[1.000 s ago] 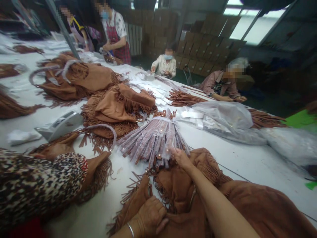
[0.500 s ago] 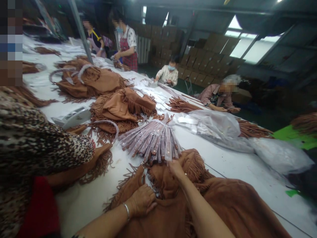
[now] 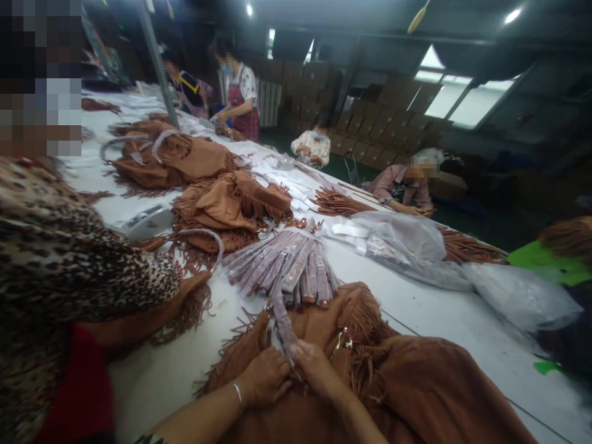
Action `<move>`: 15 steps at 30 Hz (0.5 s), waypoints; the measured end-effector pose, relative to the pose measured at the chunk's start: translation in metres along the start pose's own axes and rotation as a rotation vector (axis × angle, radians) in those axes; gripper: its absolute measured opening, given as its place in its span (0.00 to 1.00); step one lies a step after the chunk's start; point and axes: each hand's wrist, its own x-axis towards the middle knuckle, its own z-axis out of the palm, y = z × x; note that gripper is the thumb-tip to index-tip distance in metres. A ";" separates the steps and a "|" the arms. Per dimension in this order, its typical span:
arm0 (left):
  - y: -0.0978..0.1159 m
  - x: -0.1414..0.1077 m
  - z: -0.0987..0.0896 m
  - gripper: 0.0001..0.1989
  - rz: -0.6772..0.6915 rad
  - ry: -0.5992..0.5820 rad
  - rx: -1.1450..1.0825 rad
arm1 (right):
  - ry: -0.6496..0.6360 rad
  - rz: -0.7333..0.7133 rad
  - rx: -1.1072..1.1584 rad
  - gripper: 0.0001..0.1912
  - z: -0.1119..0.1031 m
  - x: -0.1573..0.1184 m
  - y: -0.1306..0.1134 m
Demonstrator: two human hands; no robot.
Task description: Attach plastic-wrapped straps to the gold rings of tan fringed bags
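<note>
Lower centre of frame: left hand (image 3: pixel 267 375) and right hand (image 3: pixel 316 369), fingers closed together on one plastic-wrapped strap (image 3: pixel 283 320), over a brown fringed bag (image 3: pixel 416 382) on the white table (image 3: pixel 462 320). Just above, the strap bundle (image 3: pixel 287 265) lies fanned, many unused. Strap not yet attached, apparently; finished-looking bags (image 3: pixel 226 206) piled upper left.
</note>
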 end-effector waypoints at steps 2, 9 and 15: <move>0.008 0.002 -0.013 0.14 -0.101 -0.037 -0.218 | -0.003 -0.018 0.005 0.28 0.001 -0.028 0.002; 0.043 0.010 -0.038 0.28 -0.287 0.044 -0.636 | 0.189 -0.024 -0.385 0.22 0.025 -0.140 0.026; 0.098 0.014 -0.072 0.25 -0.538 0.289 -1.873 | 0.229 0.071 -0.407 0.24 0.049 -0.198 0.053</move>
